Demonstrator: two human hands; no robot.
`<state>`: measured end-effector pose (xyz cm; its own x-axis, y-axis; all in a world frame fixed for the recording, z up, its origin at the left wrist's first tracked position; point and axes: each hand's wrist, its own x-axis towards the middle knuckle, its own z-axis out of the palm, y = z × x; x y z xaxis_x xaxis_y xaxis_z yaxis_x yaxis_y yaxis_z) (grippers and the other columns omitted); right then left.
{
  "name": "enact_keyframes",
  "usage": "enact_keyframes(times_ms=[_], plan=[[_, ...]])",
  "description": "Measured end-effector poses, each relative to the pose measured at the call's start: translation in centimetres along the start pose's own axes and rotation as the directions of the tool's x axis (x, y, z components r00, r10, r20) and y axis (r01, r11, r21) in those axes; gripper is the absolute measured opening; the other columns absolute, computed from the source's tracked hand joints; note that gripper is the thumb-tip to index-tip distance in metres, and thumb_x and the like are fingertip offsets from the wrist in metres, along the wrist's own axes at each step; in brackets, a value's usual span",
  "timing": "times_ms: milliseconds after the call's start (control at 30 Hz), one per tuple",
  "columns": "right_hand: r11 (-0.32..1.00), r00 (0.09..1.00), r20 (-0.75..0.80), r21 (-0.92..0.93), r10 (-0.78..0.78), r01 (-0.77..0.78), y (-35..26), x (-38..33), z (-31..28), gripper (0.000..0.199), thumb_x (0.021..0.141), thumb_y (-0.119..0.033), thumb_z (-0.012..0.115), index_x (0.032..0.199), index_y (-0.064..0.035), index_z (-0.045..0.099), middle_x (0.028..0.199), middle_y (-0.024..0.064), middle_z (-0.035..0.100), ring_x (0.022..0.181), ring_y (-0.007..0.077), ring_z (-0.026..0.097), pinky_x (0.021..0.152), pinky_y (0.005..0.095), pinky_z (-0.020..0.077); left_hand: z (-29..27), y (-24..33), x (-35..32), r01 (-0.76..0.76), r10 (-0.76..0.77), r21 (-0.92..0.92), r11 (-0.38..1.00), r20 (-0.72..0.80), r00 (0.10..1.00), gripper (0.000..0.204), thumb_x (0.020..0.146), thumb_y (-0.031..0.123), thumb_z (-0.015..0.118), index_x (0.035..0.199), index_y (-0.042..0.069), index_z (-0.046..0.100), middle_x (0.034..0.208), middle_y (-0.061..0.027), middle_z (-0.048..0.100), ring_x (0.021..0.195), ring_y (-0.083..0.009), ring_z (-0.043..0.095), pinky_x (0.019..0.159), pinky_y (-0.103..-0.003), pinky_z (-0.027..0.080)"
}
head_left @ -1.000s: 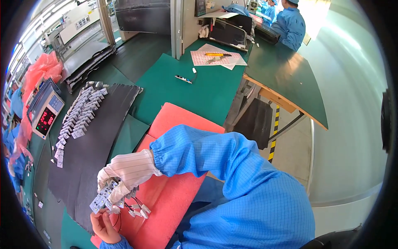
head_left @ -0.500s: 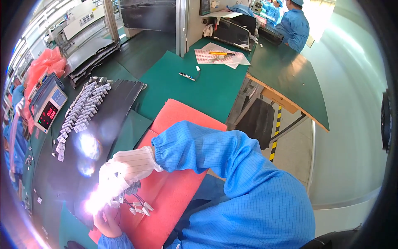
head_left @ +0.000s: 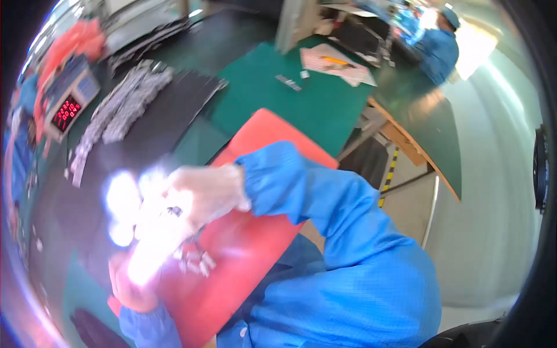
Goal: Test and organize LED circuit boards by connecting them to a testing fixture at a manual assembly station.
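My right hand (head_left: 204, 194), in a pale glove, is closed over the red foam pad (head_left: 255, 243). A dazzling white light (head_left: 148, 261) flares under its fingers and hides most of what they grip; a small dark piece shows at them. My left hand (head_left: 132, 287), bare, is closed at the lower end of the glare, its fingers curled; what they hold is washed out. White wire connectors (head_left: 197, 264) lie in a cluster on the pad just below my right hand. The picture is blurred by motion.
Rows of small grey-white parts (head_left: 125, 104) lie on a black sheet at the left, beside a meter with a red display (head_left: 67, 113). On the green mat (head_left: 249, 75) are a small board (head_left: 288, 83) and label sheets with a yellow pen (head_left: 336, 61). A co-worker (head_left: 438, 49) sits far right.
The whole view has shifted, so the bench appears higher and further right. My left hand has moved left, away from my right. The meter's red digits have changed, and the white glare has spread.
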<state>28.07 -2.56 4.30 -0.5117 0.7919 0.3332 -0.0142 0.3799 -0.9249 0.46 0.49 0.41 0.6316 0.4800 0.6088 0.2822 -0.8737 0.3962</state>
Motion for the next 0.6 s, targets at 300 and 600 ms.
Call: enact_keyframes(times_ms=[300,600], plan=[[0.874,0.881,-0.098,0.217,0.462,-0.434,-0.3,0.9,0.3,0.049,0.068,-0.024,0.068,0.106,0.005,0.058,0.092,0.0116,0.065,0.079,0.0153,0.063,0.068,0.0265,0.0512,0.1,1.3,0.4,0.241,-0.254,-0.138,0.961,-0.085,0.963,0.019,0.07,-0.004,0.066,0.089,-0.002,0.062,0.084,-0.0143,0.058,0.074,-0.0257,0.058,0.068,-0.03,0.047],[0.661,0.681,-0.094,0.369,0.726,-0.653,2.0,1.0,-1.1,0.048,0.085,-0.044,0.056,0.093,0.0024,0.06,0.07,0.014,0.064,0.052,0.0133,0.062,0.039,0.0219,0.0492,0.3,0.7,-0.2,0.284,-0.284,-0.205,0.936,0.032,0.958,0.019,0.076,0.001,0.067,0.092,0.0,0.057,0.082,-0.0113,0.057,0.073,-0.0206,0.06,0.065,-0.027,0.049]])
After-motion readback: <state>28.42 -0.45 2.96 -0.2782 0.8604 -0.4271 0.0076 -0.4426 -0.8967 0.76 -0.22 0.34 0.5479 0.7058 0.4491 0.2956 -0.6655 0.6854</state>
